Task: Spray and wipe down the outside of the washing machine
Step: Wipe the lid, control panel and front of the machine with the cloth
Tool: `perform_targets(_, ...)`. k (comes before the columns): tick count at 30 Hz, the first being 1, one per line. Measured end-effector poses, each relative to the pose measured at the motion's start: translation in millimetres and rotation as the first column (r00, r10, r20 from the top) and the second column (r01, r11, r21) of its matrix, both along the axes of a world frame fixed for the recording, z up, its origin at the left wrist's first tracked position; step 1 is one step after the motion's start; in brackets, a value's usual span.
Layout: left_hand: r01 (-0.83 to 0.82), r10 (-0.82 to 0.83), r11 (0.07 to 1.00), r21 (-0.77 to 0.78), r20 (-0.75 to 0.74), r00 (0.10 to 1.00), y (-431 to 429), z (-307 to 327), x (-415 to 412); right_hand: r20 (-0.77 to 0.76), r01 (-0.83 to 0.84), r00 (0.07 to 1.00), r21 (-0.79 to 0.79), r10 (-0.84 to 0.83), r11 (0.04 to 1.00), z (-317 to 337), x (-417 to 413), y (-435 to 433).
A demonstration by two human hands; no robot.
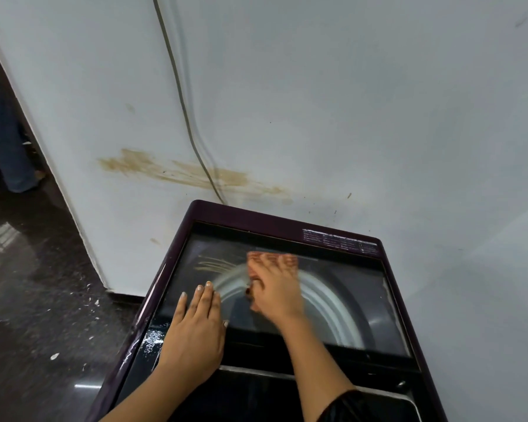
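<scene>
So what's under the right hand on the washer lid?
An orange-brown cloth shows past the right hand, pressed on the glass lid. The rest of the cloth is covered.

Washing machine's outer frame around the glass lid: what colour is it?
Dark purple, almost plum, on the washing machine frame; shown in the head view.

The washing machine stood against the wall; on its lid lay the left hand, the right hand beside it over a cloth.
</scene>
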State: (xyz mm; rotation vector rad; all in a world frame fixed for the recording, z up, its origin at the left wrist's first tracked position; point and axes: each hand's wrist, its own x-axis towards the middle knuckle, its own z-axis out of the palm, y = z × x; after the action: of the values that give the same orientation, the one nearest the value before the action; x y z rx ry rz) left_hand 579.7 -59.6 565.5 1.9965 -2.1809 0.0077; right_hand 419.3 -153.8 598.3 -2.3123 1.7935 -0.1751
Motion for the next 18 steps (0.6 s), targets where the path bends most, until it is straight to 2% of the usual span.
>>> perform_targets(3,-0.007,0.007,0.999,-0.05,0.0,1.0,-4,6,5,0.142,-0.173,0.975,-0.008,0.173,0.985,-5,18,35)
perform_targets(4,-0.014,0.013,0.999,-0.049,-0.003,1.0,-5,9,8,0.18,-0.165,0.969,-0.038,0.169,0.986,-9,12,45)
perform_targets(6,-0.041,0.041,0.999,-0.023,-0.014,0.999,-3,13,18,0.218,-0.039,0.974,-0.101,0.06,0.994,-12,-4,52)
perform_targets(8,-0.058,0.058,0.998,-0.006,-0.035,0.998,3,12,25,0.153,0.105,0.984,-0.081,-0.091,0.991,-11,-16,41)
perform_targets(11,-0.065,0.067,0.997,0.041,-0.048,0.997,12,10,33,0.013,0.149,0.989,-0.081,-0.149,0.985,-6,6,12)
perform_targets(15,-0.126,0.128,0.991,0.042,-0.066,0.99,20,11,47,0.0,-0.004,1.0,-0.018,0.004,1.0,-6,68,-14)
perform_targets(18,-0.181,0.176,0.983,-0.042,-0.097,0.98,20,16,56,0.022,-0.148,0.989,0.002,0.148,0.989,-4,109,-10)
